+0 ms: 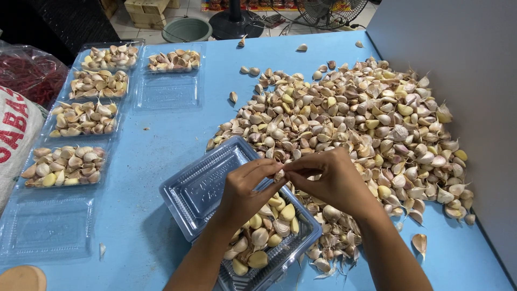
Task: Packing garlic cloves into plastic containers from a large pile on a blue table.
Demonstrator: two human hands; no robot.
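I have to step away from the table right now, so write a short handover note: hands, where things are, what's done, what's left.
Left hand and right hand pinch one garlic clove between their fingertips, above the open clear tray.
That tray is partly filled, at its near end.
Done: five filled trays on the left side of the blue table.
Left: two empty trays there, and the big pile of loose cloves on the right.

The clove (279, 174) was mostly hidden between both hands' fingertips. The tray's (195, 189) near corner lay under the left hand (245, 195). The frame cut a fan (329, 11).
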